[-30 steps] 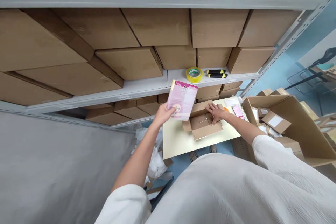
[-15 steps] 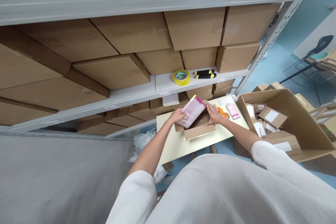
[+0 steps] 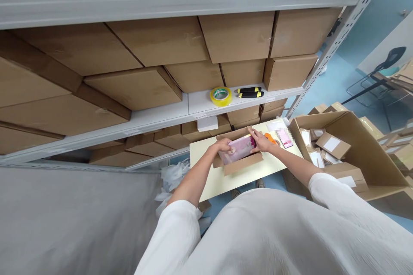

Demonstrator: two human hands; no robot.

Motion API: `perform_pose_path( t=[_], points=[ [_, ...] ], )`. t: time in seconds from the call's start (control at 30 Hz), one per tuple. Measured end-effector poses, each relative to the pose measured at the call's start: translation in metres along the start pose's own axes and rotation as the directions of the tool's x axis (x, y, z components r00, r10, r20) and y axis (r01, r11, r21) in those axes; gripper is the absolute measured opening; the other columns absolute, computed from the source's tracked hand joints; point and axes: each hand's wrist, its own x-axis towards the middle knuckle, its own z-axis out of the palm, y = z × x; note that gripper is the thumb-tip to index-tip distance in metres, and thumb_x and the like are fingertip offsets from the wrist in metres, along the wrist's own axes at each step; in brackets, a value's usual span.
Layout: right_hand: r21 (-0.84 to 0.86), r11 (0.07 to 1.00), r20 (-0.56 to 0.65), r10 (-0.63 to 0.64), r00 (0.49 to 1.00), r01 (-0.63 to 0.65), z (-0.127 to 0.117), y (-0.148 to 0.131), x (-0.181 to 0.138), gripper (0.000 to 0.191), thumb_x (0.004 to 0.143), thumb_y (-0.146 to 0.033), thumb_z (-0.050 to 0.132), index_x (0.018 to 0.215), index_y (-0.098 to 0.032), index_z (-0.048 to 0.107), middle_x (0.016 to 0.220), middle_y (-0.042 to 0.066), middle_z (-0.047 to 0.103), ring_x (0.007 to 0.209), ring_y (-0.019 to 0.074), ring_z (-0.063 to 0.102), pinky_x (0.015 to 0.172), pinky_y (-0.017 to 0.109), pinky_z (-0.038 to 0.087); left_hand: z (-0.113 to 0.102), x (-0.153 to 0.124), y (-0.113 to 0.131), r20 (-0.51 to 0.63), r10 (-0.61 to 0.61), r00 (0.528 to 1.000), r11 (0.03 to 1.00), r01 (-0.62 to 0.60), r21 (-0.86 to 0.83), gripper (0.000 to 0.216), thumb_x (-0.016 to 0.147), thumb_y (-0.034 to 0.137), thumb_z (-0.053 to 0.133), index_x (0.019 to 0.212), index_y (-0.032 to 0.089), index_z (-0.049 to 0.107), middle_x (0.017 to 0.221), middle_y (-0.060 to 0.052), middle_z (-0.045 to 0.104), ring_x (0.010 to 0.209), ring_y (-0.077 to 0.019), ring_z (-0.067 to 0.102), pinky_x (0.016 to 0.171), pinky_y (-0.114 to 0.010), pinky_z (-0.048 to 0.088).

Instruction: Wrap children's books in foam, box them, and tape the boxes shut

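Observation:
A pink, flat printed package (image 3: 238, 149) lies nearly level inside an open cardboard box (image 3: 243, 165) on the small cream table. My left hand (image 3: 223, 145) grips the package's left end, inside the box's left side. At the opposite end my right hand (image 3: 260, 141) closes around the box's right edge, its thumb beside the package's right end. An orange tape dispenser (image 3: 270, 138) sits just right of that hand, partly hidden. Beyond it a pink printed item (image 3: 284, 137), partly blurred out, lies on the table.
A large carton (image 3: 380, 154) holding several small labelled boxes stands right of the table (image 3: 209, 180). On the shelf ahead are a yellow tape roll (image 3: 221, 96) and two black-and-yellow cutters (image 3: 251, 92). Cardboard boxes (image 3: 238, 34) fill the shelving. White plastic bags (image 3: 174, 176) lie at floor level, left.
The package went from tilted above the box to lying down inside it, moved by my left hand. My right hand went from fingers spread on the box to curled around its right edge.

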Motion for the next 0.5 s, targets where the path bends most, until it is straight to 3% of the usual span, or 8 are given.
perform_pose_path(
  t=[0.13, 0.23, 0.33, 0.5],
  points=[
    [-0.083, 0.997, 0.026, 0.003, 1.0, -0.001, 0.003, 0.003, 0.003, 0.146, 0.068, -0.06, 0.1, 0.179, -0.027, 0.011, 0.18, 0.027, 0.016, 0.161, 0.0491, 0.028, 0.127, 0.065, 0.031, 0.012, -0.004, 0.0, -0.216, 0.084, 0.973, 0.994, -0.065, 0.092, 0.04, 0.076, 0.027, 0.079, 0.116, 0.025, 0.079, 0.119, -0.009, 0.082, 0.119, -0.0352, 0.072, 0.109, -0.047, 0.049],
    [-0.11, 0.994, 0.014, -0.015, 1.0, 0.017, 0.004, 0.005, 0.003, 0.138, 0.076, -0.062, 0.094, 0.179, -0.023, 0.011, 0.179, 0.028, 0.019, 0.162, 0.0476, 0.026, 0.128, 0.064, 0.03, 0.016, -0.016, -0.009, -0.354, 0.123, 0.927, 0.99, -0.089, 0.11, 0.037, 0.089, 0.024, 0.068, 0.125, 0.024, 0.076, 0.133, -0.013, 0.077, 0.13, -0.0355, 0.067, 0.118, -0.052, 0.041],
    [-0.13, 0.991, -0.012, -0.031, 0.999, 0.029, 0.002, 0.007, 0.003, 0.118, 0.089, -0.064, 0.081, 0.178, -0.021, 0.017, 0.179, 0.027, 0.023, 0.162, 0.0455, 0.028, 0.129, 0.064, 0.03, 0.016, -0.032, -0.025, -0.527, 0.082, 0.846, 0.996, -0.051, 0.072, 0.033, 0.097, 0.021, 0.057, 0.125, 0.025, 0.074, 0.132, -0.013, 0.075, 0.129, -0.0347, 0.065, 0.116, -0.053, 0.043],
    [-0.129, 0.99, -0.171, 0.038, 0.985, -0.06, -0.01, 0.006, 0.004, 0.083, 0.102, -0.057, 0.061, 0.171, -0.018, 0.036, 0.175, 0.024, 0.034, 0.161, 0.0433, 0.033, 0.129, 0.065, 0.03, 0.021, -0.049, -0.056, -0.715, -0.098, 0.693, 0.991, 0.0, -0.136, 0.032, 0.094, 0.026, 0.062, 0.125, 0.025, 0.07, 0.135, -0.015, 0.067, 0.128, -0.0362, 0.063, 0.113, -0.053, 0.048]
  ],
)
